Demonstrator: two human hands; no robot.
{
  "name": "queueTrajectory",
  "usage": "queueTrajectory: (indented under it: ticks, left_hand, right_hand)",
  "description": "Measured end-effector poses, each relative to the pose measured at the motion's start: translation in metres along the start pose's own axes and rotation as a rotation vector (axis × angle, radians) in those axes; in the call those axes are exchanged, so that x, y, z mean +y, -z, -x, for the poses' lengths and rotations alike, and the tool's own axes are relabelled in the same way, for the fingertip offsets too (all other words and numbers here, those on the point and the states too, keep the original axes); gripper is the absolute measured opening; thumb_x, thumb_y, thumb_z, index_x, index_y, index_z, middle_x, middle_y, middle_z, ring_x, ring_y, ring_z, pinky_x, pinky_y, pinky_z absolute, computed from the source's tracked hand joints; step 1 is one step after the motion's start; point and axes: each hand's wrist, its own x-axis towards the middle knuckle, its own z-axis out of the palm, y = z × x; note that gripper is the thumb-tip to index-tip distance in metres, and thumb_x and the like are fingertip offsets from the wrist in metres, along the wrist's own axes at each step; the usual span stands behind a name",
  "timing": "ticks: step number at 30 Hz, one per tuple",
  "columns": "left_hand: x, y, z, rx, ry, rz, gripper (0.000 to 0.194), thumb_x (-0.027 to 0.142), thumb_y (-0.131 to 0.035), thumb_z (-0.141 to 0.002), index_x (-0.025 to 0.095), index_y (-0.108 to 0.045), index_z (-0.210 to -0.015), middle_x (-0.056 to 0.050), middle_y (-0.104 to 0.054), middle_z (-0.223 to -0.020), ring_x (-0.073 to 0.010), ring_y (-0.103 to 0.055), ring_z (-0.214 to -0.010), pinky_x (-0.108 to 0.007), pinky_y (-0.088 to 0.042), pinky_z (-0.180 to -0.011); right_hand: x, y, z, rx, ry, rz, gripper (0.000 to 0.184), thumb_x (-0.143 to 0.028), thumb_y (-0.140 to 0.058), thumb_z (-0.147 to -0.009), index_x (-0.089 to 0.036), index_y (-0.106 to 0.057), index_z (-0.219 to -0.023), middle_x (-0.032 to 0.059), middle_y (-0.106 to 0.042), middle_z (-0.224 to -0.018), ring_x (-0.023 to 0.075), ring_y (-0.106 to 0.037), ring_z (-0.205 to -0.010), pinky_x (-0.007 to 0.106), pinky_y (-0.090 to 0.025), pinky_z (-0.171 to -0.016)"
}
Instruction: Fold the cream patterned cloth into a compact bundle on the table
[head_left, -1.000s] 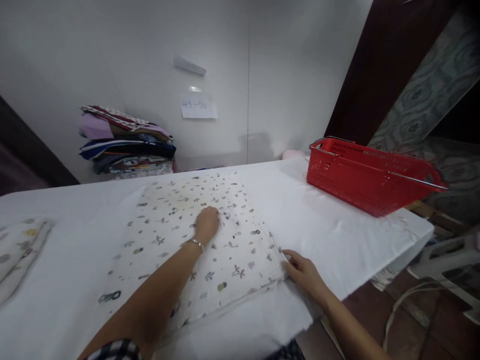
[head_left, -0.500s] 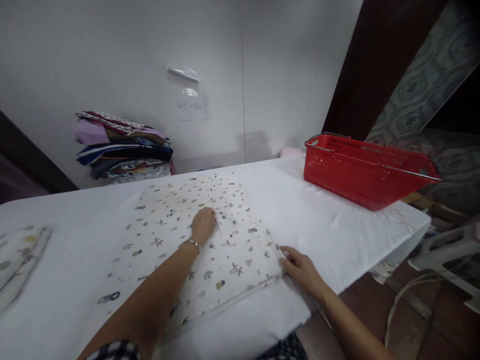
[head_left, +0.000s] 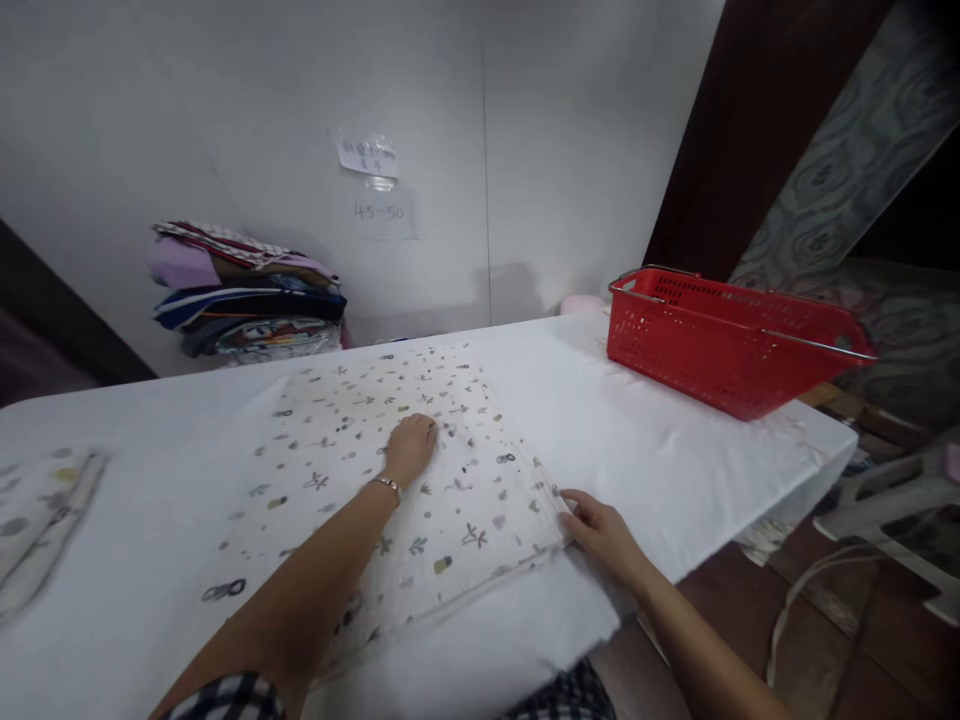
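A white cloth [head_left: 450,500] printed with small palms, pineapples and animals lies flat on the white-covered table, in more than one layer along its near edge. My left hand [head_left: 411,446], with a bracelet at the wrist, rests on the middle of this cloth. Its fingers are curled and closed against the fabric, the fingertips partly hidden. At the near right corner, my right hand [head_left: 596,530] pinches the cloth's edge between thumb and fingers. Another folded printed cloth [head_left: 41,520] is at the far left, cut off by the frame.
A red plastic basket [head_left: 720,345] with metal handles stands at the table's right end. Behind the table is a stack of folded fabrics [head_left: 247,290]. Handwritten paper labels [head_left: 382,212] are on the wall. A pale stool [head_left: 892,520] and a cable lie beyond the right edge.
The camera view has shifted slightly. Both hands stay at nearly the same spots on the cloth. The upper wall label has flapped down and its writing now shows.
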Motion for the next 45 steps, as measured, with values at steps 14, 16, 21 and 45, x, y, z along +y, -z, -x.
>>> queueTrajectory:
  ticks: [14,16,21,45]
  left_hand:
    - [-0.101,0.028,0.054,-0.165,0.411,-0.144,0.082,0.067,-0.021,-0.082,0.013,-0.031,-0.143,-0.011,-0.017,-0.153,-0.0323,-0.011,-0.140,-0.058,-0.011,-0.110]
    - [-0.125,0.034,0.066,-0.168,0.481,-0.134,0.083,0.068,-0.019,-0.082,0.014,-0.027,-0.144,-0.011,-0.015,-0.153,-0.0325,-0.012,-0.140,-0.061,-0.013,-0.108]
    - [-0.160,0.046,0.088,-0.135,0.560,-0.123,0.080,0.065,-0.019,-0.082,0.013,-0.033,-0.141,-0.014,-0.018,-0.152,-0.0356,-0.015,-0.139,-0.063,-0.018,-0.105]
    - [-0.172,0.043,0.050,-0.093,0.493,-0.057,0.074,0.063,-0.024,-0.084,0.014,-0.037,-0.138,-0.015,-0.023,-0.151,-0.0340,-0.017,-0.138,-0.059,-0.016,-0.107]
  right_hand:
    - [0.001,-0.002,-0.001,-0.003,-0.006,0.019,0.045,-0.041,-0.048,-0.078,-0.019,-0.061,-0.115,-0.0022,-0.056,-0.065,0.0145,-0.050,-0.059,0.026,-0.037,-0.058]
    - [0.003,-0.002,-0.001,-0.003,-0.005,0.028,0.045,-0.042,-0.047,-0.079,-0.019,-0.061,-0.115,-0.0022,-0.056,-0.065,0.0149,-0.051,-0.060,0.027,-0.037,-0.058]
    - [0.007,-0.003,-0.001,0.005,0.002,0.034,0.045,-0.044,-0.047,-0.080,-0.019,-0.061,-0.115,-0.0020,-0.056,-0.065,0.0153,-0.051,-0.060,0.027,-0.038,-0.059]
    - [-0.002,-0.002,-0.001,-0.049,-0.049,0.325,0.050,-0.041,-0.041,-0.083,-0.017,-0.052,-0.125,-0.0005,-0.060,-0.065,0.0182,-0.057,-0.061,0.029,-0.039,-0.060]
